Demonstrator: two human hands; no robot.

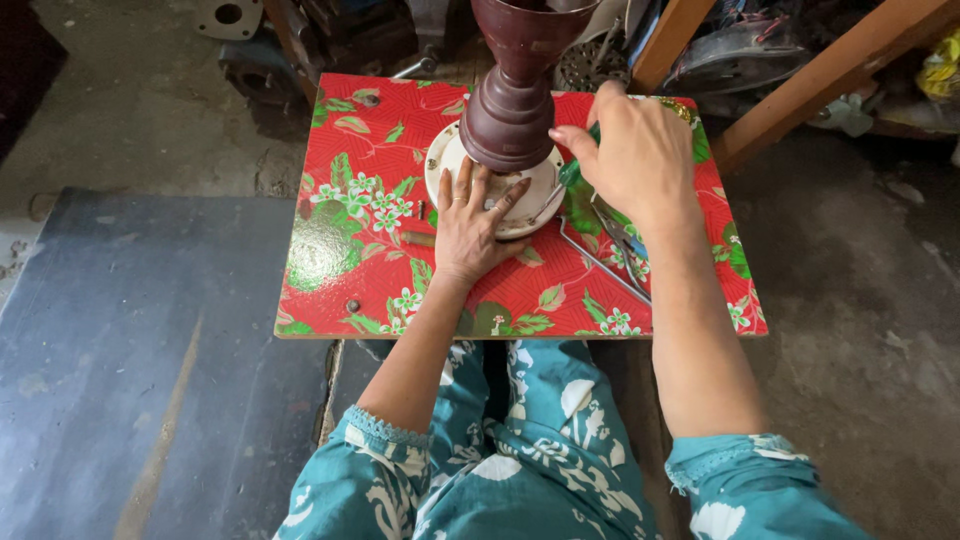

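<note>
A dark maroon stand (512, 100) with a round cream base plate (447, 160) stands upright on a small table covered in red flowered sheet (350, 240). My left hand (470, 222) lies flat on the near rim of the base plate, fingers spread, a ring on one finger. My right hand (630, 150) is closed around the green handle of a screwdriver (572, 175), its tip aimed at the right edge of the base plate.
Metal tongs or pliers (612, 255) lie on the table under my right forearm. A small screw (421, 209) lies left of the plate. Wooden beams (820, 75) and machine parts (730, 50) crowd the far side. A dark mat (140, 340) covers the floor at left.
</note>
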